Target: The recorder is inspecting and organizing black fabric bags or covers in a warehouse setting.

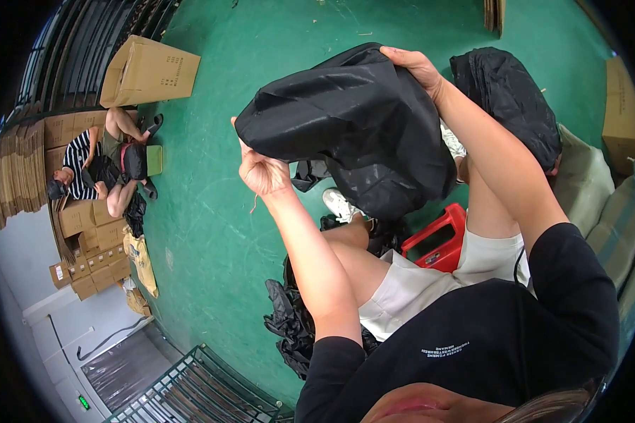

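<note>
The bag [353, 127] I hold up is plain glossy black, the same black as the bundle [504, 95] beyond my right arm and the crumpled heap [293, 324] by my knee, all set against a solid green floor [226, 233]. My shirt [487, 345] is black with a small line of white print, my shorts [416, 282] are off-white, my shoe [340, 204] is white, and the stool [441, 240] under me is bright red. The cartons [148, 70] are plain brown cardboard, and the person sitting by them wears a black-and-white striped top [79, 162].
</note>
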The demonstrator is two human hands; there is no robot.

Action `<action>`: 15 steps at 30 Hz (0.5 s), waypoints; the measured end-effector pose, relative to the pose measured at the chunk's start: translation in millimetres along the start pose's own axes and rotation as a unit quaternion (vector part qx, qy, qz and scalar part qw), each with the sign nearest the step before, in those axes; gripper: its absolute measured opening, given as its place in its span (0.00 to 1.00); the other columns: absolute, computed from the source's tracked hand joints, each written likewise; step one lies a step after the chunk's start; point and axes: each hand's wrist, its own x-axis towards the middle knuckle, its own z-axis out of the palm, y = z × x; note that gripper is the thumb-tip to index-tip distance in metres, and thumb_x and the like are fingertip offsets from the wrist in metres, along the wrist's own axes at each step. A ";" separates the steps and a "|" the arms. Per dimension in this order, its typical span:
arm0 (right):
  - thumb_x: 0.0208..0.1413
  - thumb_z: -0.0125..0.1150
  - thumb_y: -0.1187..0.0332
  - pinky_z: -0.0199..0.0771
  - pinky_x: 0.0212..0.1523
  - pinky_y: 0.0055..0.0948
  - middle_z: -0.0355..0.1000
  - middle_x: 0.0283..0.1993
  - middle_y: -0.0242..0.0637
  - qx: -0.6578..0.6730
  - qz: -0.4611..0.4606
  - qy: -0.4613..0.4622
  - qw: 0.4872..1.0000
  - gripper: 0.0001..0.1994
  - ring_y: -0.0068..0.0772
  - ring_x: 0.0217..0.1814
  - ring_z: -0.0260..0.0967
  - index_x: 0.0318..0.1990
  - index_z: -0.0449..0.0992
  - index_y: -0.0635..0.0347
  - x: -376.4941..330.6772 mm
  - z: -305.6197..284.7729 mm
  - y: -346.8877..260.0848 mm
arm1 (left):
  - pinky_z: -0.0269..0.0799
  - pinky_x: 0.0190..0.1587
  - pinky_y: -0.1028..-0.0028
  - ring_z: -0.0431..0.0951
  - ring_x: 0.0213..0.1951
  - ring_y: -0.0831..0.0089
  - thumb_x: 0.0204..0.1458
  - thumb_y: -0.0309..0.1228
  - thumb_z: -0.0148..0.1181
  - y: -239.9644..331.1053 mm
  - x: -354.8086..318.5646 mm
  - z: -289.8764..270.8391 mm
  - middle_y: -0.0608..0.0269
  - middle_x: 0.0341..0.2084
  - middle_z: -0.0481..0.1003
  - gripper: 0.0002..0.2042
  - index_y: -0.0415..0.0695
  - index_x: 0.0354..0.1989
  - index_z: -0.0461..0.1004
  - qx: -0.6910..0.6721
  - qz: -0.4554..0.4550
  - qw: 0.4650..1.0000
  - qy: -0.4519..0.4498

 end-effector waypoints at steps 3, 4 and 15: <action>0.66 0.48 0.64 0.78 0.50 0.32 0.77 0.46 0.46 0.028 -0.003 0.042 0.999 0.16 0.37 0.45 0.77 0.48 0.73 0.69 2.7 4.9 2.8 | 0.56 0.66 0.49 0.62 0.64 0.51 0.34 0.06 0.35 -4.3 1.0 0.7 0.42 0.62 0.61 0.44 0.42 0.70 0.49 0.037 0.019 0.999 0.013; 0.66 0.48 0.64 0.78 0.50 0.32 0.77 0.46 0.46 0.028 -0.004 0.042 0.999 0.16 0.37 0.45 0.77 0.48 0.73 0.69 3.4 6.5 2.4 | 0.57 0.66 0.50 0.63 0.63 0.52 0.33 0.06 0.35 -11.4 1.6 7.1 0.43 0.62 0.62 0.45 0.42 0.70 0.48 0.077 0.026 0.997 -0.009; 0.66 0.45 0.66 0.73 0.57 0.35 0.74 0.51 0.46 0.017 -0.010 -0.031 0.999 0.16 0.39 0.51 0.74 0.53 0.69 0.69 7.4 5.1 6.3 | 0.74 0.45 0.69 0.77 0.36 0.71 0.46 0.09 0.56 -38.0 12.2 6.0 0.57 0.35 0.76 0.32 0.38 0.62 0.55 0.739 0.182 0.635 0.133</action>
